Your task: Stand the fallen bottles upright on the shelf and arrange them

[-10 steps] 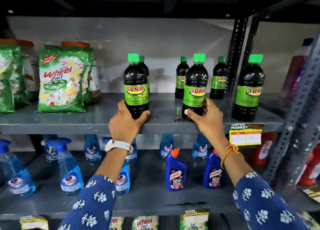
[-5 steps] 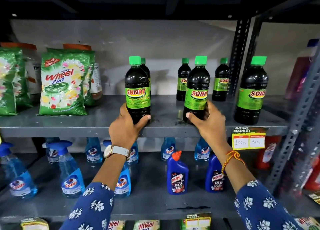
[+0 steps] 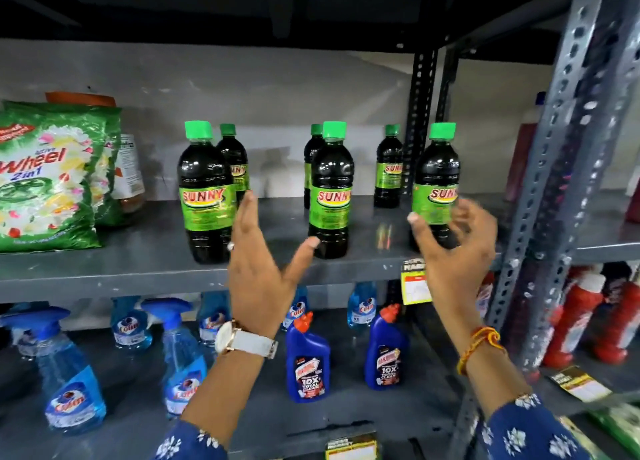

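Several dark Sunny bottles with green caps stand upright on the grey shelf (image 3: 138, 255). Three are in the front row: the left bottle (image 3: 205, 196), the middle bottle (image 3: 330, 193) and the right bottle (image 3: 437, 186). Three smaller-looking ones stand behind, such as the back bottle (image 3: 388, 169). My left hand (image 3: 263, 269) is open in front of the shelf edge between the left and middle bottles, touching neither. My right hand (image 3: 453, 252) is open with fingers spread, just in front of the right bottle's lower half, blurred.
Green Wheel detergent bags (image 3: 48, 179) stand at the shelf's left. A perforated metal upright (image 3: 571, 141) rises at the right. Below are blue Colin sprays (image 3: 69, 373), Harpic bottles (image 3: 308, 362) and red bottles (image 3: 575, 317). A yellow price tag (image 3: 415, 286) hangs on the shelf edge.
Both hands let go of the left and middle front bottles and pulled back, open. My right hand moved right, toward the right front bottle. The view moved closer.
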Motion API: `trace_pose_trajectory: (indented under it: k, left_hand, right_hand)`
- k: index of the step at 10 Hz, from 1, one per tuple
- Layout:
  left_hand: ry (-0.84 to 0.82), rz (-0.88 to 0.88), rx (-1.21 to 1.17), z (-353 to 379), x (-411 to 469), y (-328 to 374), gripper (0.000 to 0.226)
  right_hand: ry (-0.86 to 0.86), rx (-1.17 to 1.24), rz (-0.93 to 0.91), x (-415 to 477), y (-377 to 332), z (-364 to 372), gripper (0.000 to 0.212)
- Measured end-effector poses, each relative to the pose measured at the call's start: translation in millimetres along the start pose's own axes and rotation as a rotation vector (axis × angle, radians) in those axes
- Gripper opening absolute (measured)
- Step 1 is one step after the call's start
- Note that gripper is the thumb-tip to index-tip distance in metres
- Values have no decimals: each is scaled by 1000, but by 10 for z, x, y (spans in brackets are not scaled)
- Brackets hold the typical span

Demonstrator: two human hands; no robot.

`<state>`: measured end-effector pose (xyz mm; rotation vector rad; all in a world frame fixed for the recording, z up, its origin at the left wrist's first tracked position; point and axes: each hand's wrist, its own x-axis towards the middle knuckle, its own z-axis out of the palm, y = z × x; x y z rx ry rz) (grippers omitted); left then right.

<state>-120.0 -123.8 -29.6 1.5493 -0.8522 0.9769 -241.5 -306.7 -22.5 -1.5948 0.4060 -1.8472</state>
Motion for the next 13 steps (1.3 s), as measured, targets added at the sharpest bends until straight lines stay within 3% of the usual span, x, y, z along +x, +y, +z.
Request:
trace_pose_trajectory:
  k: [1, 2, 3, 4, 6, 10, 12, 13]
  left_hand:
    - [-204, -174, 26, 303, 34, 192, 111]
    - [-284, -339, 172, 505, 56, 209, 120]
    - [-241, -392, 355, 608, 63, 197, 114]
    - [-207, -366, 416, 668, 34, 192, 95]
    - [-200, -302, 441, 698, 11, 190, 69]
    - [-211, -287, 435, 696, -6, 174, 63]
    - [-243, -287, 440, 668, 5, 181, 81]
    - [-305, -259, 481, 623, -18, 183, 111]
  right_hand:
    - [-117, -113, 168, 311, 197, -176, 94]
    - [-349, -132, 228, 447, 348, -201, 99]
    - [-459, -158, 209, 501, 466, -186, 75]
    - [-496, -219, 159, 512, 553, -182, 59]
    - [-499, -248, 112, 506, 627, -157, 58]
    - [-503, -314, 63, 486, 574, -170, 58]
    - [-531, -315, 86, 480, 578, -189, 61]
    - [-492, -289, 102, 443, 540, -195, 70]
